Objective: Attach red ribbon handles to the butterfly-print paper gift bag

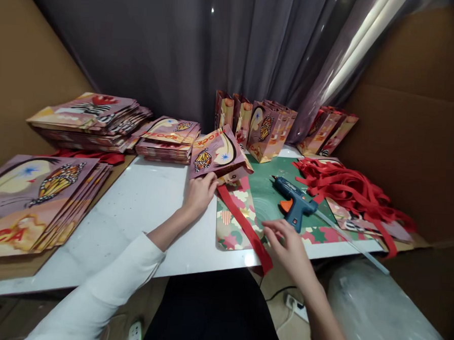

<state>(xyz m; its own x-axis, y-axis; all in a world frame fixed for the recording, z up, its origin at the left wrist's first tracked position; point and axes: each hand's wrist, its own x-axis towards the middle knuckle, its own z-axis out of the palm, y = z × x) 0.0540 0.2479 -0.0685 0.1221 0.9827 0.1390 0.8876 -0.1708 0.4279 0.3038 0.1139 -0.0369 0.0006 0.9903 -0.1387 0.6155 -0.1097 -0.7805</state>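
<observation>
My left hand [200, 190] is closed on the lower edge of a folded butterfly-print paper bag [216, 151] and holds it tilted up above the white table [141, 206]. My right hand [289, 247] rests at the table's front edge, its fingertips pinching a red ribbon [247, 227] that lies diagonally across a patterned sheet [234, 216]. A blue glue gun [294, 201] lies on the green cutting mat [267, 192], just beyond my right hand.
Stacks of flat printed bags lie at the left [38, 200], back left [88, 122] and centre back [167, 139]. Assembled bags [265, 129] stand by the grey curtain. A heap of red ribbons [348, 189] covers the right side. Cardboard walls close in both sides.
</observation>
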